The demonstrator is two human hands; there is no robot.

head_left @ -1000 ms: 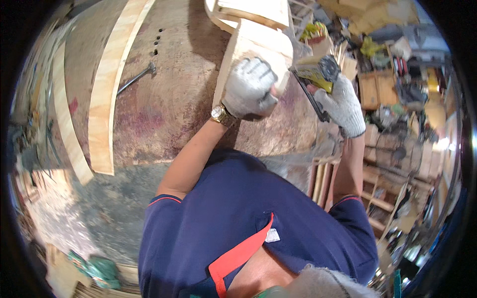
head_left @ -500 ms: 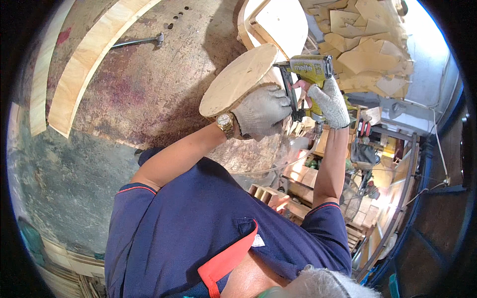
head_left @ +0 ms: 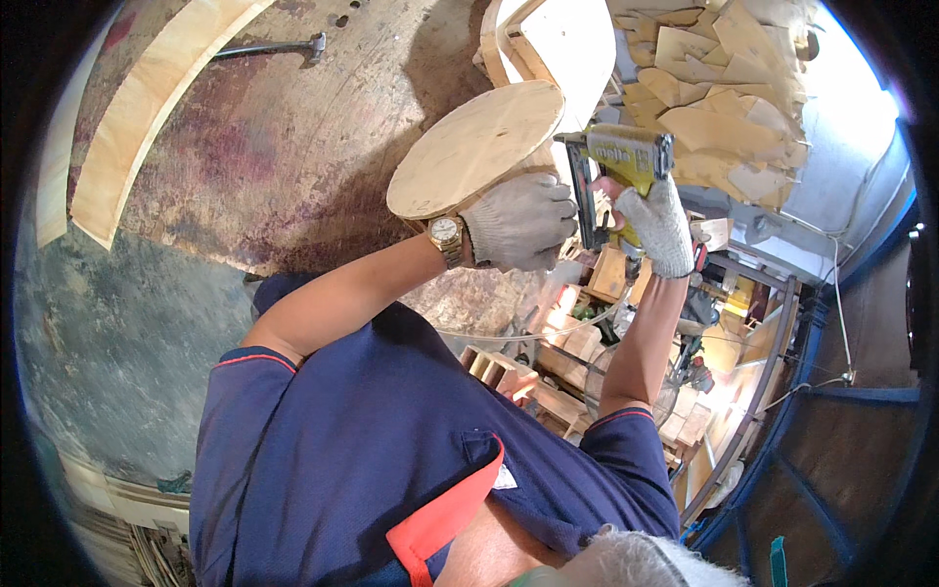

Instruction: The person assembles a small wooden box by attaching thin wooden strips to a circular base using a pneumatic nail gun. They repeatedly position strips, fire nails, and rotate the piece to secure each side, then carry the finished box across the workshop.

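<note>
Wooden oval piece (head_left: 476, 147) against curled, grasping left fingers (head_left: 559, 208), yellow nail gun (head_left: 631, 155) within clasped right fingers (head_left: 610, 189)

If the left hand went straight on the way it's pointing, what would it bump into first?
Probably the yellow-green tool in the right hand, just beyond the left hand, though I can't tell whether they're level.

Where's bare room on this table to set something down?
Left of the oval wooden board, the table is bare across to the curved wood strip, on the near side of the hammer. It's crowded around the left hand, nail gun and framed piece.
</note>
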